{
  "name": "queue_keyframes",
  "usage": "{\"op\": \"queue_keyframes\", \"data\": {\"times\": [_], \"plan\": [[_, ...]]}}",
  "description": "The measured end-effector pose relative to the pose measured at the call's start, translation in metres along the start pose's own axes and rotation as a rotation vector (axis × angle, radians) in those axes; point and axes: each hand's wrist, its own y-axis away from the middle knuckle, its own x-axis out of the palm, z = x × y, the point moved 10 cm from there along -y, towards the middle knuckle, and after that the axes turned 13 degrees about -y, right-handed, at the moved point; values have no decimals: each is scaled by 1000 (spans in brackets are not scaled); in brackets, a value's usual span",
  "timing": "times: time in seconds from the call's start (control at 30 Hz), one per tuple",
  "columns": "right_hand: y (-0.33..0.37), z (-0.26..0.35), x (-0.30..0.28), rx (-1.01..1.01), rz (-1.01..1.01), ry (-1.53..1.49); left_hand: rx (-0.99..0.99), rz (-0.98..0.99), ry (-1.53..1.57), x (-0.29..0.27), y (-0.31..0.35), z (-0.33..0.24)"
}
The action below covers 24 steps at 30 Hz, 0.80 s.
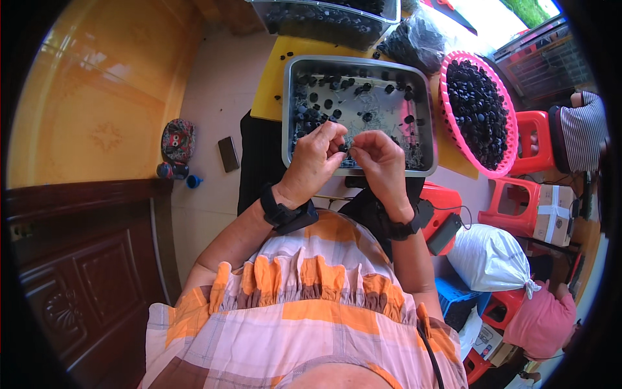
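The person's two hands meet over the near edge of a metal tray — the left hand and the right hand are drawn close together, fingertips almost touching. Between them sits a small black piece, pinched by the fingers of the left hand; the right hand's thumb and forefinger are closed at the same spot, though whether they grip the piece itself or a thin wire beside it I cannot tell. Each wrist carries a black band.

The tray lies on a dark cloth across the person's lap, and inside it are scattered black round pieces, thickest toward the far left corner, among a tangle of fine pale wire. Just right of the tray stands a pink basket heaped with more of the same dark pieces. Beyond the tray, farther off, a clear plastic box holds another dark load, and a yellow board shows beneath the tray's left side.

On the floor to the left lie a dark phone and a small patterned pouch. To the right are red plastic stools, a white sack — and, at the far right edge, a striped sleeve of another person.
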Motion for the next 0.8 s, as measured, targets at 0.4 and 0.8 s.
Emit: {"op": "queue_keyframes", "data": {"times": [0.4, 0.8], "plan": [[19, 63, 30, -473, 46, 492, 45, -46, -87, -9, 6, -9], [25, 71, 26, -496, 0, 463, 101, -117, -86, -15, 10, -17]]}}
